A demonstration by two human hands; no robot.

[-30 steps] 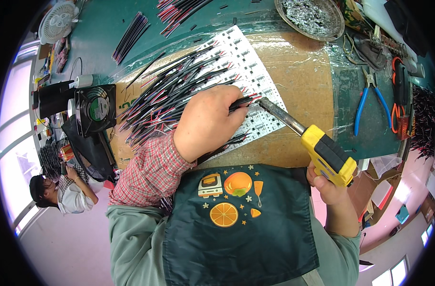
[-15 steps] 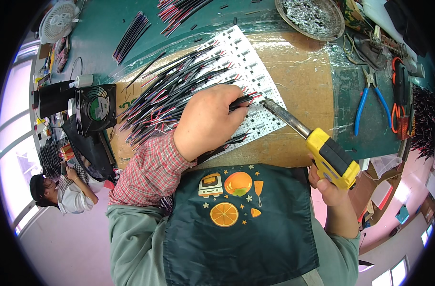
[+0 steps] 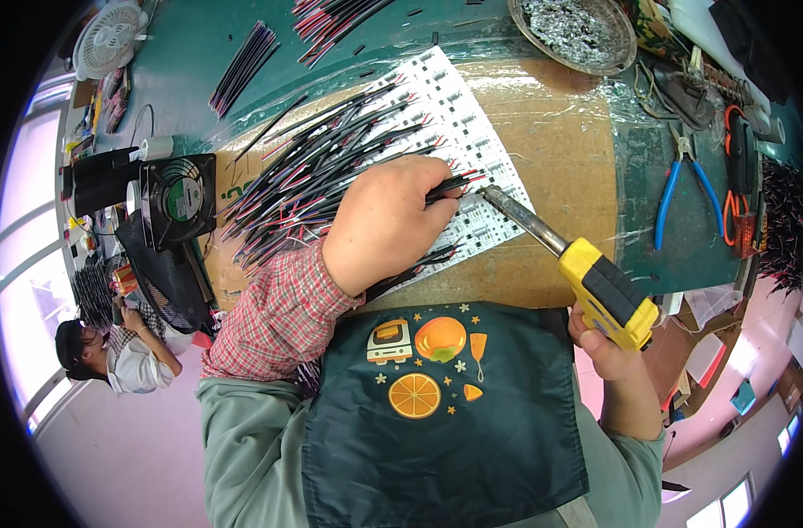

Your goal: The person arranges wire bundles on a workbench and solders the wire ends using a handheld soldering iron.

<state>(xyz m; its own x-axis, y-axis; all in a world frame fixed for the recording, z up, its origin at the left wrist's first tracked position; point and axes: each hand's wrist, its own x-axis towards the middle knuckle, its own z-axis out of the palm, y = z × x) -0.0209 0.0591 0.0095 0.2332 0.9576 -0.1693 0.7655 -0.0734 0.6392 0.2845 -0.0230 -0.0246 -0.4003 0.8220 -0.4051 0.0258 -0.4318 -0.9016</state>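
Observation:
My left hand [image 3: 386, 220] is closed over the circuit board panel, pinching a black-sleeved wire [image 3: 463, 180] whose red end points right. Beneath it lies the white circuit board panel [image 3: 467, 114], dotted with small dark parts. Many black, red and white wires [image 3: 287, 180] fan out from the board to the left. My right hand [image 3: 602, 343] grips a yellow and black soldering gun [image 3: 608, 295]. Its metal tip [image 3: 491, 192] is at the board, close beside the wire end in my left fingers; whether they touch I cannot tell.
Brown cardboard [image 3: 569, 150] lies under the board. A round metal dish with silvery scraps [image 3: 573, 35] stands at the far right, near blue-handled pliers [image 3: 683, 189]. A small black fan [image 3: 177, 202] stands left. Wire bundles [image 3: 243, 70] lie farther back. Another person [image 3: 129, 352] sits at far left.
The soldering gun has shifted slightly left and down, its tip staying by the wire end. My left hand has barely moved and keeps its pinch.

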